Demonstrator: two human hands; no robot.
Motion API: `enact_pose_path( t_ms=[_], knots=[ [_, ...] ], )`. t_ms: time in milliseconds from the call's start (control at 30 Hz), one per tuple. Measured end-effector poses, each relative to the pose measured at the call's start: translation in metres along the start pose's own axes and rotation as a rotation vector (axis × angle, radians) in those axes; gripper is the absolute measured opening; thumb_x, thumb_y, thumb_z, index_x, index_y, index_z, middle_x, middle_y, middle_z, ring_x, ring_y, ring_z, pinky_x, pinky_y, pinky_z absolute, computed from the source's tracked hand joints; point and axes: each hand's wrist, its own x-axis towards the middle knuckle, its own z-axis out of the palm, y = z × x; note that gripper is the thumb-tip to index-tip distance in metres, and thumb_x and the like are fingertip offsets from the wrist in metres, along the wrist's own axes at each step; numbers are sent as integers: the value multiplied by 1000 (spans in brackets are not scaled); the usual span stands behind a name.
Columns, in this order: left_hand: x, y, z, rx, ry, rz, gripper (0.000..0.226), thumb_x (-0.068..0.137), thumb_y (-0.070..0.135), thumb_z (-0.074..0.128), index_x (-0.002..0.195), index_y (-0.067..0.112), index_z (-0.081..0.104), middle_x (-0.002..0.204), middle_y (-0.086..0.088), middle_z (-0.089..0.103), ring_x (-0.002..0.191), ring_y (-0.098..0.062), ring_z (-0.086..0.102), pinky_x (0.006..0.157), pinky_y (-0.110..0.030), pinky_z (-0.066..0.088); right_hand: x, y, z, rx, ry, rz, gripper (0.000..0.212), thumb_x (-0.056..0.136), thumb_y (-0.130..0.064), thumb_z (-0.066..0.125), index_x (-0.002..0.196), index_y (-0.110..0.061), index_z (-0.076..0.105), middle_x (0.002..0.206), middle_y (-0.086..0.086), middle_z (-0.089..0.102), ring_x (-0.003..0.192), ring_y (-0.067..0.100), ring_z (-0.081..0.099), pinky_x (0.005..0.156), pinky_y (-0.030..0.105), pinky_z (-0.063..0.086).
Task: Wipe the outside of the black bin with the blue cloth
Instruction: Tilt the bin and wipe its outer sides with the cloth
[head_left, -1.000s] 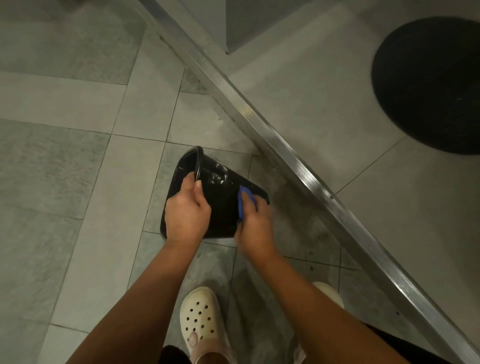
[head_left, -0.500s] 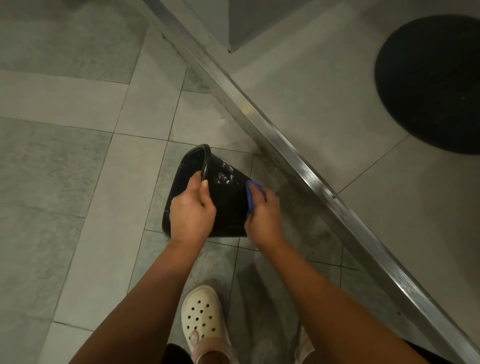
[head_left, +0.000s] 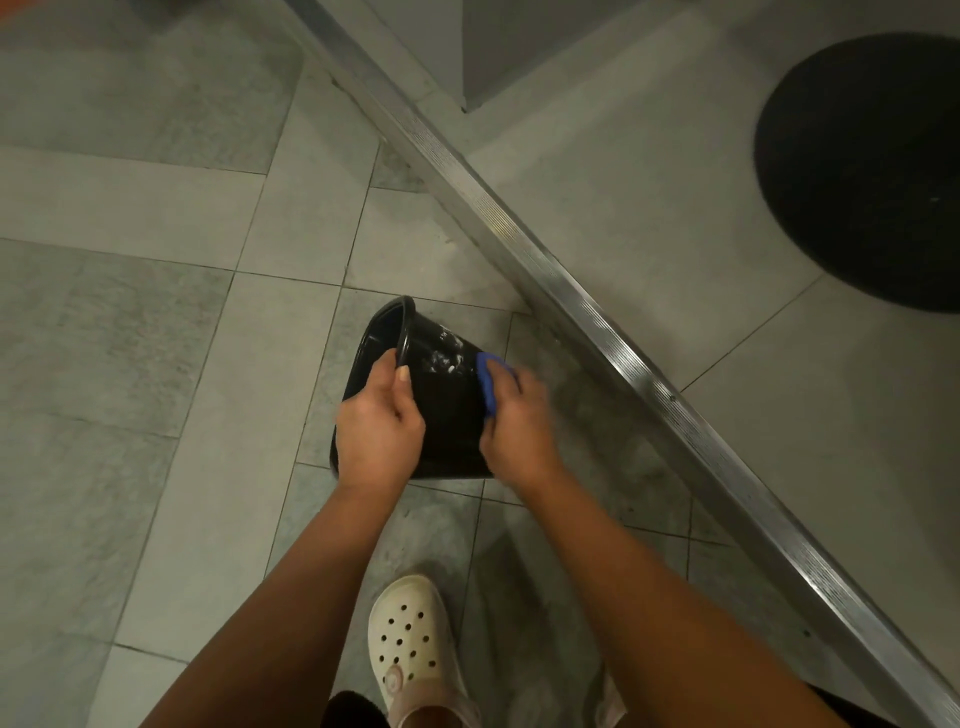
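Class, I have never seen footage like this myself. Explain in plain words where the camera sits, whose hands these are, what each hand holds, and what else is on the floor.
There is no machine here. A person wears a camera on the head, looking down at their own arms. The left hand grips the rim of the black bin, which is tipped sideways over the tiled floor. The right hand presses the blue cloth against the bin's outer side, beside whitish smears. A cream shoe, a metal strip and a round dark mat are also visible.

I'm looking down at what seems a home's doorway: grey floor tiles (head_left: 156, 364) are meeting a metal threshold strip (head_left: 587, 306), a round black mat (head_left: 872, 171) lying beyond.
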Motion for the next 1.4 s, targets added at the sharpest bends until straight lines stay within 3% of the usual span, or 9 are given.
enact_pose_path(
  t_ms=[100,267,400,533,733,867,967,1200,1400],
  knots=[
    [2,-4,-2,-14,-34,-37,30,99,25,36,119,11,53,64,4,54,54,-4,49,47,-16,32,17,17,-6,62,-41,164,64,80,2,55,139,-14,36,135,14,39,125,28,35,102,31,32],
    [8,-1,-3,-62,-184,-66,20,100,28,32,98,12,45,62,0,49,54,-14,49,47,-23,33,-16,20,10,103,89,258,64,83,-5,57,141,-16,31,139,12,33,126,23,33,101,23,28],
    [14,1,-5,-137,-281,-86,21,101,28,30,99,12,44,71,-3,53,64,-13,53,52,-22,37,-57,2,30,81,128,-10,67,77,-1,64,137,-13,37,137,15,38,125,28,40,103,36,41],
    [14,-2,-7,-201,-285,-65,22,100,26,32,102,10,47,81,-12,59,73,-22,58,60,-28,46,-33,6,18,37,56,-241,68,76,-2,63,137,-13,35,137,16,38,127,29,35,106,36,33],
    [8,-2,-1,-220,-250,23,30,101,26,32,124,19,49,83,-3,63,73,-3,58,63,-16,43,-28,24,9,84,74,192,66,85,-8,55,143,-17,24,142,12,27,128,22,32,103,23,27],
    [10,1,3,-240,-202,-54,33,101,26,31,129,20,47,82,6,59,77,1,54,69,-21,41,-65,-2,27,24,70,-113,78,77,-1,65,142,-17,25,144,16,29,130,29,35,106,37,37],
    [9,0,3,-269,-185,-47,31,100,24,32,124,16,51,87,4,61,80,-1,57,71,-22,43,-41,-9,25,15,66,-357,71,76,0,64,138,-12,32,138,17,34,126,31,37,107,39,35],
    [4,-2,3,-260,-163,-48,30,101,26,31,121,16,51,77,1,59,72,-7,57,64,-22,43,-13,6,10,43,86,3,65,79,0,55,138,-15,35,138,10,36,128,24,32,109,36,33],
    [3,-3,4,-255,-158,-6,26,100,23,33,113,16,55,73,4,63,67,-4,61,58,-18,46,-42,-18,20,10,67,-285,67,76,-3,63,137,-12,36,136,16,40,126,28,35,108,34,31]
  ],
)
